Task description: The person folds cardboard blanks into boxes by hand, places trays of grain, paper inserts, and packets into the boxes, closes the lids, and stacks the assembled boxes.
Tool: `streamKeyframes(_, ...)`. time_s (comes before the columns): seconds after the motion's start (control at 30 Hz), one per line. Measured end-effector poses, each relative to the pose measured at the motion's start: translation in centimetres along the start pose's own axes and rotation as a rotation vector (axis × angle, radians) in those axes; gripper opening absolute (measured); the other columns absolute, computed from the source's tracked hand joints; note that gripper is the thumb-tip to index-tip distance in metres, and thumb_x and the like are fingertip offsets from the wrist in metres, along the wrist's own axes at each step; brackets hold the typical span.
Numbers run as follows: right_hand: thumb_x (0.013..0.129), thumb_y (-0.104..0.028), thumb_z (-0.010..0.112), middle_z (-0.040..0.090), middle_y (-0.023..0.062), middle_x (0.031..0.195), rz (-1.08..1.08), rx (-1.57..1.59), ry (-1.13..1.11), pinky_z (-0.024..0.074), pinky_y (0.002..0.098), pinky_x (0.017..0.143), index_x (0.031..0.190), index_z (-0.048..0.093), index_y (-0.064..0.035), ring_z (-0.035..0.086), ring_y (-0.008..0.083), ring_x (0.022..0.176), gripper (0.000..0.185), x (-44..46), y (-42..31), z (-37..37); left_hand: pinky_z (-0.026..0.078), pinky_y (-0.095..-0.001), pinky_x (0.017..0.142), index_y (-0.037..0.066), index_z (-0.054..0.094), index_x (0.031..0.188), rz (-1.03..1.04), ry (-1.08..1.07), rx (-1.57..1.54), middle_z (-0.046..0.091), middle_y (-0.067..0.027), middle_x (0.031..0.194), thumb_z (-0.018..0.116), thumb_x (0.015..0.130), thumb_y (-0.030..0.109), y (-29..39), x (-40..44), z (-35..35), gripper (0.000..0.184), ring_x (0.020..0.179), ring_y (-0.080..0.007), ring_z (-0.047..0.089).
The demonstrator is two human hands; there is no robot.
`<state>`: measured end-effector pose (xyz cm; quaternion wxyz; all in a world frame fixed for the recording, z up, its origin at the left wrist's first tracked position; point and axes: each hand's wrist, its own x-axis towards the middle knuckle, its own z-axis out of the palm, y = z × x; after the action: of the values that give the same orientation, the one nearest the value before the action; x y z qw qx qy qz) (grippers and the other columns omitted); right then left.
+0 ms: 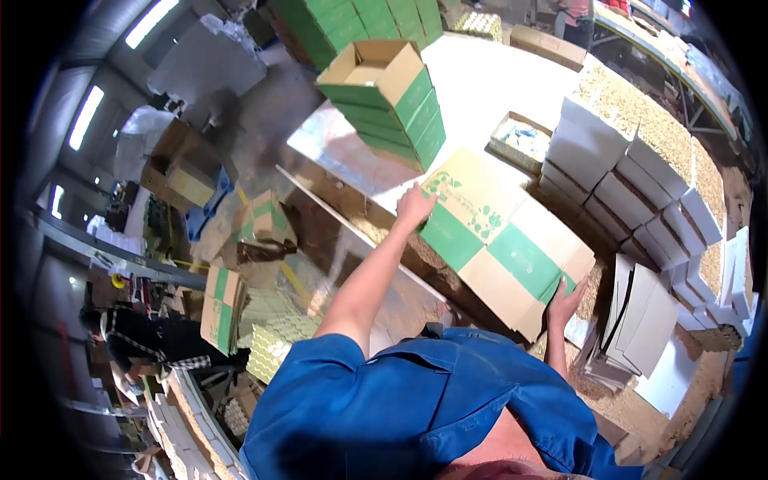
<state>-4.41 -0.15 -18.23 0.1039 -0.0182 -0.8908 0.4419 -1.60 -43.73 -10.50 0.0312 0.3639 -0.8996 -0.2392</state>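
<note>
A flattened cardboard carton (504, 244), brown with a green band and green leaf print, is held tilted in front of my body. My left hand (414, 206) grips its far left edge, fingers closed on the board. At the opposite, near right edge, my right hand (566, 302) grips the carton with the thumb on top and the other fingers partly hidden. Just beyond my left hand rises a stack of green and brown open cartons (388, 104) on the white tabletop (472, 88). Beside my right hand lean several grey cardboard sheets (640, 316).
White boxes (624, 176) filled with loose tan material are stacked on the right. A small open box (520, 140) with packets stands on the table. Egg trays (280, 344) and a folded carton bundle (222, 308) are at lower left, near another person (160, 336) in dark clothes.
</note>
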Motion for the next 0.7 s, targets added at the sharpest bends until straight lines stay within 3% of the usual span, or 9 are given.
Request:
streamKeyframes(0.03,0.096,-0.022,0.058,0.029,0.0261,0.154,0.003,0.01,-0.001,0.0202,0.0414,0.119,0.149,0.027,0.0053,0.026,0.0376,0.144,0.067,0.0,-0.5,-0.2,0.049,-0.0484,0.091,0.0,0.054,0.123,0.151,0.031,-0.082,0.066,-0.0236,0.112,0.062,0.086,0.047,-0.2,0.3,-0.2,0.061,0.105,-0.0411,0.063)
streamKeyframes(0.07,0.095,-0.02,0.057,0.029,0.0256,0.154,-0.001,-0.005,0.012,0.0206,0.0415,0.119,0.149,0.027,0.0054,0.027,0.0373,0.144,0.067,-0.1,-0.7,-0.1,0.049,-0.0479,0.091,0.001,0.056,0.117,0.158,-0.048,-0.061,0.066,-0.0213,0.112,0.061,0.087,0.047,-0.3,0.4,-0.1,0.055,0.104,-0.0393,0.064)
streamKeyframes(0.17,0.093,-0.016,0.058,0.03,0.0251,0.154,0.03,-0.008,0.008,0.0207,0.0412,0.119,0.149,0.027,0.0049,0.027,0.0371,0.144,0.067,0.2,0.1,0.4,0.047,-0.0449,0.096,0.006,0.048,0.138,0.164,-0.057,-0.017,0.063,-0.0212,0.121,0.062,0.086,0.049,-1.3,1.0,1.3,0.069,0.113,-0.0365,0.06)
streamKeyframes(0.33,0.088,-0.01,0.062,0.031,0.0236,0.154,-0.024,0.044,0.058,0.0213,0.0439,0.119,0.15,0.026,0.0027,0.026,0.038,0.144,0.072,0.0,-1.6,-0.5,0.045,-0.0437,0.1,0.004,0.043,0.143,0.2,-0.092,-0.052,0.062,-0.021,0.124,0.063,0.087,0.047,-1.1,0.6,0.8,0.073,0.117,-0.0363,0.058)
streamKeyframes(0.4,0.085,-0.007,0.063,0.031,0.023,0.153,-0.065,0.018,0.132,0.0223,0.0458,0.118,0.147,0.035,-0.0008,0.025,0.039,0.144,0.068,0.9,-2.7,-2.0,0.047,-0.0425,0.096,0.005,0.052,0.137,0.329,0.102,-0.072,0.064,-0.0198,0.118,0.068,0.085,0.039,-1.6,0.8,1.4,0.065,0.111,-0.0355,0.061)
streamKeyframes(0.47,0.083,-0.004,0.063,0.031,0.0229,0.154,-0.128,-0.103,-0.008,0.0231,0.0464,0.118,0.142,0.046,-0.0045,0.025,0.04,0.144,0.061,1.7,-2.6,-2.6,0.048,-0.0415,0.095,0.005,0.057,0.131,0.313,0.04,-0.162,0.065,-0.0191,0.116,0.07,0.083,0.035,-0.2,0.3,-0.1,0.058,0.109,-0.0348,0.062)
streamKeyframes(0.5,0.081,-0.002,0.063,0.032,0.0229,0.153,-0.148,-0.084,0.0,0.0235,0.0466,0.118,0.13,0.058,-0.0034,0.026,0.0409,0.143,0.049,2.2,-2.5,-2.4,0.049,-0.0405,0.093,0.005,0.062,0.125,0.273,-0.006,-0.241,0.066,-0.0185,0.113,0.072,0.082,0.03,0.2,0.3,-0.6,0.051,0.106,-0.0341,0.063)
streamKeyframes(0.6,0.081,0.0,0.062,0.036,0.0223,0.151,-0.145,-0.145,-0.019,0.0237,0.046,0.118,0.121,0.065,-0.0013,0.027,0.0413,0.143,0.04,2.9,-3.3,-2.2,0.049,-0.0388,0.091,0.005,0.068,0.115,0.28,0.035,-0.32,0.067,-0.018,0.111,0.073,0.081,0.026,-0.2,0.8,-0.1,0.04,0.103,-0.033,0.064)
streamKeyframes(0.7,0.077,0.009,0.052,0.039,0.023,0.148,-0.109,-0.22,0.033,0.0258,0.0448,0.117,0.114,0.068,0.0003,0.031,0.0408,0.141,0.041,2.9,-6.5,-2.9,0.049,-0.0381,0.092,0.001,0.069,0.109,0.299,0.047,-0.365,0.067,-0.0179,0.111,0.075,0.078,0.02,-0.8,1.4,-0.2,0.037,0.104,-0.0327,0.064)
